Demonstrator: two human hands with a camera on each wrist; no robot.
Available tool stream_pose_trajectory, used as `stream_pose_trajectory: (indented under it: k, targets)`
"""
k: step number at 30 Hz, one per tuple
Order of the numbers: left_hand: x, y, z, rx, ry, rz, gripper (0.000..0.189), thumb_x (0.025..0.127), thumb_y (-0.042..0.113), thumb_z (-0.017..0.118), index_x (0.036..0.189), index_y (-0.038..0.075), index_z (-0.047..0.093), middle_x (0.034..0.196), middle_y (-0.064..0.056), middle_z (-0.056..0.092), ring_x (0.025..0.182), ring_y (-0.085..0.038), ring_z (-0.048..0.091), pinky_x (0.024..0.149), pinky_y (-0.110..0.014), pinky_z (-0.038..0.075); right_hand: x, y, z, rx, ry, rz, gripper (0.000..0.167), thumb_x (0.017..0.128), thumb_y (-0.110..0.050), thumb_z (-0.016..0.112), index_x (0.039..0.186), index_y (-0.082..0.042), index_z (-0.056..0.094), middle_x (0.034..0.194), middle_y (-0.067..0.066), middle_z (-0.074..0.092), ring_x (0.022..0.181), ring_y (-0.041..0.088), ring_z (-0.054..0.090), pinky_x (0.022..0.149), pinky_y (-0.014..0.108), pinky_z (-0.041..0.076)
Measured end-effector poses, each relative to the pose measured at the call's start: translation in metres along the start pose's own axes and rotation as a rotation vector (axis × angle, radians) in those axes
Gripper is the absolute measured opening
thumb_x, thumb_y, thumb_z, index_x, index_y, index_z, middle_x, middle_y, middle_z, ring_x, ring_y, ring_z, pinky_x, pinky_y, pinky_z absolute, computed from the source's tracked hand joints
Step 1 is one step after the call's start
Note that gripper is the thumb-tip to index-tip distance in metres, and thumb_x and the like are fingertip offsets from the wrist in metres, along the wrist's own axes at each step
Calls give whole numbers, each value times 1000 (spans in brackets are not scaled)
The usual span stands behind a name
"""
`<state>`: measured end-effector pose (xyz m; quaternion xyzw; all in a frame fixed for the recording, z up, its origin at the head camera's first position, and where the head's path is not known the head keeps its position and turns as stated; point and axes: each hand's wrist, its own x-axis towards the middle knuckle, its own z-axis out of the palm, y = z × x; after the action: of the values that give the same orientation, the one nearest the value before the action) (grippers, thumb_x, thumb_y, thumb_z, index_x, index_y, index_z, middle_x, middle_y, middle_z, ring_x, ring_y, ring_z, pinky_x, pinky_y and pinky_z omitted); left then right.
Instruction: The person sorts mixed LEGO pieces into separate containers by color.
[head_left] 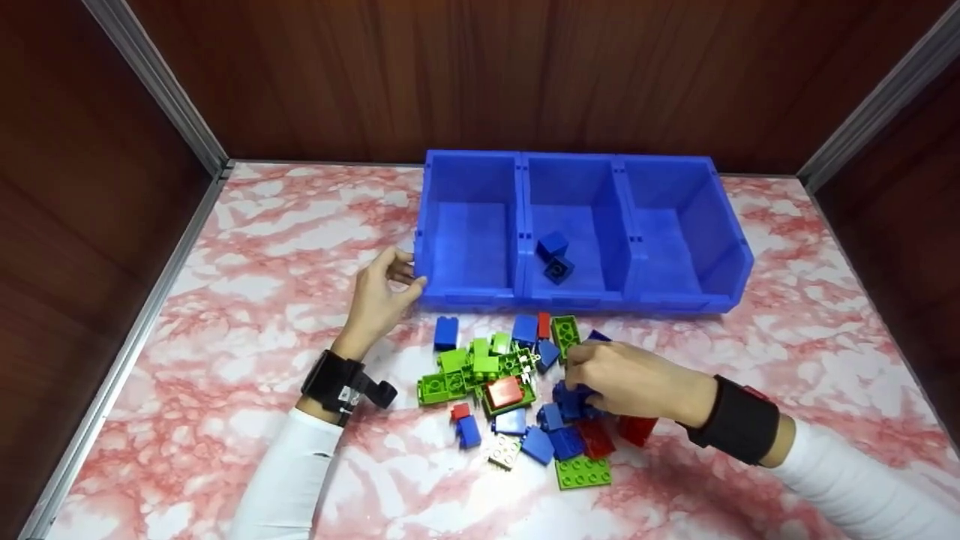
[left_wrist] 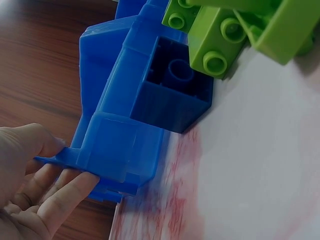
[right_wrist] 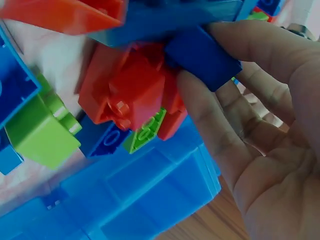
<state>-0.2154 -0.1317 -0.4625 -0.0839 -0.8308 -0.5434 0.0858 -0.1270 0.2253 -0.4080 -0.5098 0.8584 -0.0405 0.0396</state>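
Note:
My left hand (head_left: 381,298) is at the left side of a blue three-compartment bin (head_left: 472,301). In the left wrist view its thumb and fingers pinch the rim of the bin's wall (left_wrist: 120,145). Over the right part of a pile of toy building bricks, my right hand (head_left: 626,377) reaches down from the right. The right wrist view shows a dark blue brick (right_wrist: 204,57) pinched between its thumb and finger. Red bricks (right_wrist: 135,90) lie just beside that hand. Two dark blue bricks (head_left: 553,246) sit in the bin's middle compartment.
Green bricks (head_left: 452,360), blue bricks (head_left: 446,333) and red bricks lie loose in front of the bin on the marbled red-and-white table (head_left: 300,225). A pale brick (head_left: 503,451) is near the pile's front. Dark wooden panels (head_left: 480,75) stand behind and at both sides.

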Motion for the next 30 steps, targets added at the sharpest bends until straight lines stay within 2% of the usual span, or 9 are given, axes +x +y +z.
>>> stream_pose_trajectory:
  k: [6,11,15,19,23,30]
  targets:
    - [0,-1,0,13,1,4,28,90,1,76,115,-2,63,107,-21,74,96,-33,71,92,-44,62,-1,2,-14,111,28,31,22,77,2,88,95,-7,79,92,6,71,83,17,73,71,24,64]
    - [0,-1,0,18,10,14,28,90,1,77,114,-2,63,106,-20,74,95,-32,71,90,-40,62,2,11,-34,131,79,55,27,76,3,87,101,-6,81,99,10,74,88,21,74,74,24,65]
    - [0,-1,0,14,11,11,27,90,1,77,114,-3,63,106,-21,74,95,-33,71,91,-43,62,9,24,-51,130,103,101,25,79,2,85,102,-4,80,99,11,74,87,21,74,74,24,65]
    - [1,0,0,19,11,15,28,90,1,77,113,-3,62,106,-22,74,95,-34,71,92,-46,62,20,37,-66,122,115,146,25,82,-2,86,106,-4,80,103,12,75,89,21,75,73,26,66]
    - [0,1,0,26,9,15,28,90,1,77,114,-3,63,107,-21,74,95,-34,72,92,-46,63,33,52,-77,124,131,186,27,84,-3,85,110,-4,80,108,14,75,94,27,76,78,35,67]
    - [0,0,1,23,9,13,28,90,2,77,114,-2,63,107,-21,74,95,-34,71,92,-46,62,61,81,-77,134,133,261,24,87,-4,84,111,-1,80,108,18,75,101,33,74,85,46,66]
